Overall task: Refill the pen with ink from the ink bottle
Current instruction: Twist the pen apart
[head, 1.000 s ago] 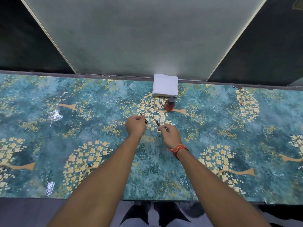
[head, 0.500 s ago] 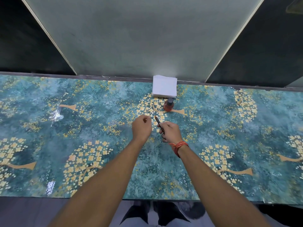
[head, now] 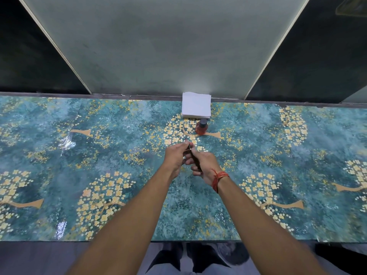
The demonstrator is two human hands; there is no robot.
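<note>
Both hands meet over the middle of the table (head: 59,175), which is covered in a glossy teal sheet printed with yellow-blossomed trees; the left hand (head: 175,157) has its fingers curled, thumb and forefinger pinching the far end of the pen (head: 193,157); the right hand (head: 205,165) wraps its curled fingers round the near part of the same pen, so that the dark barrel runs diagonally between the two fists, far end up and left, near end down and right; a thin pale ring shows on the barrel just beside the left fingertips (whether the pen is in one piece or two cannot be told, the hands cover the join); a red thread band (head: 218,178) sits on the right wrist. The ink bottle (head: 201,127) stands upright on the table beyond the hands, near but apart from them; it is small, with reddish-orange contents and a dark cap still on. Just behind the bottle, against the far edge of the table, lies a squared stack of white paper napkins (head: 196,105); the bottle stands close to its front right corner. Beyond the table rises a pale grey-green wall panel (head: 158,46) flanked by dark panels on each side; at the bottom edge, below the table's near rim, dark shoes (head: 206,259) and a grey floor show.
</note>
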